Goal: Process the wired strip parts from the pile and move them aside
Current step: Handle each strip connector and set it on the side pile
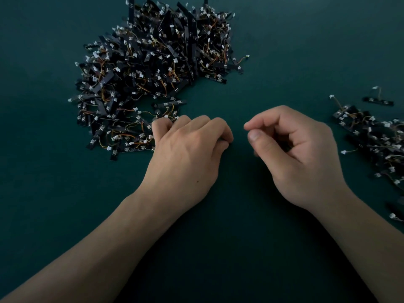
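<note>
Fingers of the left hand (188,149) are curled at the upper-left pile (153,62), hold unclear, those of the right hand (299,154) curled empty; the light, snaggy strips (172,103) look best pinched by the stiff board.

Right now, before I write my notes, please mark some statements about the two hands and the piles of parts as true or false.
1. The big pile lies beyond the left hand. True.
2. The smaller pile lies left of the left hand. False: it lies to the right of the right hand.
3. The two hands touch each other. False: bare table shows between them.
4. The left hand's fingers reach the big pile's near edge. True.
</note>
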### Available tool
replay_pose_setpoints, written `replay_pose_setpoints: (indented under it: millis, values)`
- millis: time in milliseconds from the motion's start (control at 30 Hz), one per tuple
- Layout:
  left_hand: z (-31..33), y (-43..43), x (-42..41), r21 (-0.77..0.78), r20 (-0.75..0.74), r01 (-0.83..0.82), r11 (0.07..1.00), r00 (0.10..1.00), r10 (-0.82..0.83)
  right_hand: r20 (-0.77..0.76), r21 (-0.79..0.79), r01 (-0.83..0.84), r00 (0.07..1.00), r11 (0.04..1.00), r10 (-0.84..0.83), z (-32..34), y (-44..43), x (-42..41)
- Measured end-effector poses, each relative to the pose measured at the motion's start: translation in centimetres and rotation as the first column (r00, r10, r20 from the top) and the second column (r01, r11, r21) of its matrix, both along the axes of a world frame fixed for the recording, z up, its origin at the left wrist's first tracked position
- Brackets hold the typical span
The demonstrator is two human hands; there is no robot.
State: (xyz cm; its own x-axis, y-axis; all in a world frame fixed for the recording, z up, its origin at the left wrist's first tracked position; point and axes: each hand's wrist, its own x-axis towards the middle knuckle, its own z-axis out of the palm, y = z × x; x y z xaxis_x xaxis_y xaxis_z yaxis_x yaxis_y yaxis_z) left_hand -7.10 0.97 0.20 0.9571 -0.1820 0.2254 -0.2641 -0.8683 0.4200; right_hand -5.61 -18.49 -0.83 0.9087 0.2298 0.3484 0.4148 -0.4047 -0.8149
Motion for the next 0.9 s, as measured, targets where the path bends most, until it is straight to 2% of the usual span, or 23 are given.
replay_pose_setpoints:
  millis: [167,300,433,533,667,767,900]
  values:
    - [-0.4,0.0,0.3,-0.197,0.073,0.090,0.976,0.994,-0.077,-0.020,-0.023,-0.002,1.000,1.000,0.001,0.1,0.0,0.0]
    - [-0.1,0.0,0.4,-0.403,0.140,0.057,0.914,0.990,-0.001,-0.079,-0.067,-0.014,0.997,0.998,0.008,0.3,0.1,-0.1]
    - [0.0,0.2,0.6,-0.604,0.049,-0.018,0.797,0.997,0.060,-0.054,-0.266,-0.097,0.995,0.959,0.085,0.7,0.3,-0.5]
    - [-0.1,0.2,0.9,-0.725,0.004,-0.008,0.688,1.000,0.015,-0.019,-0.444,-0.161,0.985,0.881,0.170,0.8,0.7,-0.7]
    - [-0.1,0.3,0.9,-0.737,-0.073,0.047,0.675,0.986,-0.148,0.008,-0.520,-0.168,0.980,0.837,0.201,1.0,1.0,-0.9]
    - [0.0,0.7,0.8,-0.779,-0.133,0.077,0.623,0.950,-0.284,0.045,-0.542,-0.140,0.980,0.829,0.194,0.8,1.2,-1.1]
    - [0.3,0.5,0.5,-0.779,-0.098,0.110,0.617,0.951,-0.293,0.041,-0.518,-0.141,0.981,0.844,0.189,0.6,1.3,-1.2]
